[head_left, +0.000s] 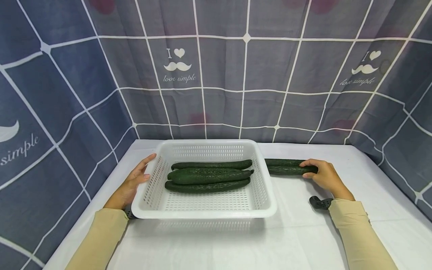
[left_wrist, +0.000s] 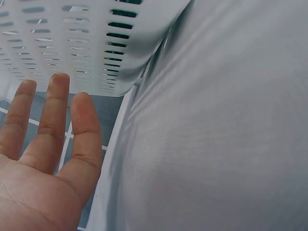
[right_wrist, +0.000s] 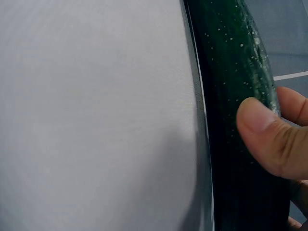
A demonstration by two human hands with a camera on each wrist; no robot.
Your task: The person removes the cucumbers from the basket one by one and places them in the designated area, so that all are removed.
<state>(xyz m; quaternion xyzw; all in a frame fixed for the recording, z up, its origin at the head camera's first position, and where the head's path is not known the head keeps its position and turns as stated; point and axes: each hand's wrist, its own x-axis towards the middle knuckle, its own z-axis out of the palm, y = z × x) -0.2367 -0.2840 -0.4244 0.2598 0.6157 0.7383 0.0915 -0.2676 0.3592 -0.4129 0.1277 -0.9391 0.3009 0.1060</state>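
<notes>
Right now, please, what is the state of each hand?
Left hand: open, at the side of the basket.
Right hand: closed, holding the nearer cucumber; whether also the farther one, I cannot tell.

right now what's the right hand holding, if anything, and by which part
The nearer cucumber outside the basket, near its right end; I can't tell about the farther one.

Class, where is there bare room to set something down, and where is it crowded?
Bare: the white table in front of the basket, between the sleeves; the strip behind the two cucumbers at right; the basket's near floor. Crowded: mid-basket, under three cucumbers; right of it, where the right hand grips a cucumber; and left, at the left hand.
</notes>
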